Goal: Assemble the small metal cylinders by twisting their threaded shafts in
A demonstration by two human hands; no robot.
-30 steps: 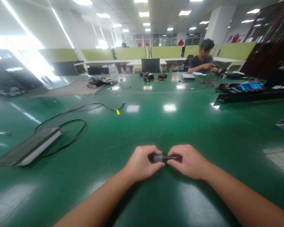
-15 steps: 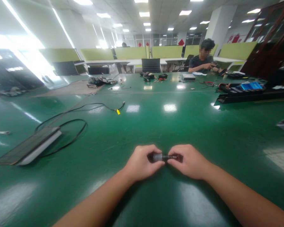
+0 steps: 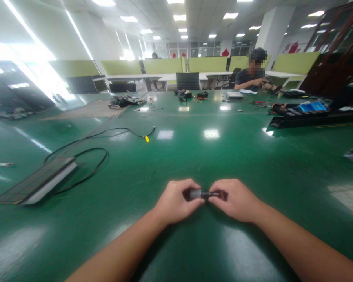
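Between my two hands, low over the near part of the green table (image 3: 176,160), lies a small dark cylindrical object (image 3: 206,194) with a grey band near its left end. My left hand (image 3: 179,201) is closed round the grey-banded end, thumb below and fingers above. The thinner, dark right end is pinched by my right hand (image 3: 235,199). Both ends of the object are partly hidden by my fingers, and its exact kind is too blurred to tell.
At the left lies a flat panel (image 3: 35,182) with a black cable (image 3: 106,156) and a yellow tag (image 3: 147,138). Electronic parts (image 3: 126,101) lie further back. A black rail (image 3: 314,119) is at the right; a person (image 3: 250,78) sits across the table.
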